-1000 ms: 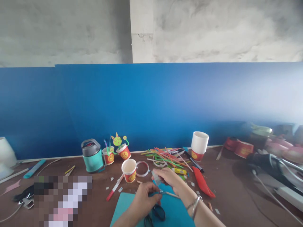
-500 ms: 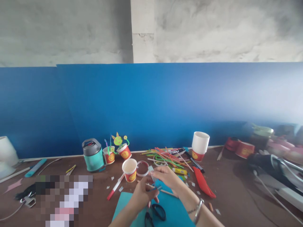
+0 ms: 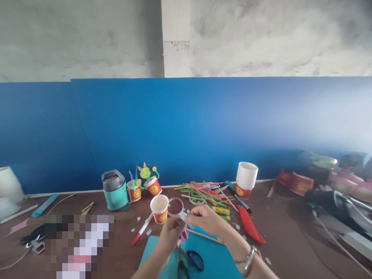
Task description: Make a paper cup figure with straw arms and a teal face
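My left hand (image 3: pixel 171 232) and my right hand (image 3: pixel 207 220) meet over the blue sheets (image 3: pixel 216 254), fingertips pinched close together. Between them shows a small whitish piece (image 3: pixel 183 215), gripped from both sides; its exact kind is too small to make out. A bit of purple (image 3: pixel 184 235) peeks out just under the left fingers, mostly hidden. Black-handled scissors (image 3: pixel 195 260) lie on the sheets below my hands. Beyond the right wrist's inner side rests a thin pale stick (image 3: pixel 205 235). A tape roll (image 3: pixel 175 206) lies just past the fingertips, beside a paper cup (image 3: pixel 159 209).
A red-capped marker (image 3: pixel 142 230) lies left of the cup. Several coloured pipe cleaners (image 3: pixel 205 192), a glue stick (image 3: pixel 221 210) and a red pouch-like item (image 3: pixel 251 226) lie ahead and right. Stacked cups (image 3: pixel 246 178) and a teal flask (image 3: pixel 115 193) stand near the blue partition (image 3: pixel 186 128).
My hands have drawn together, and the right fingers have dropped slightly with the whitish piece. The blue strip seen at the left fingers is out of sight; purple shows there instead.
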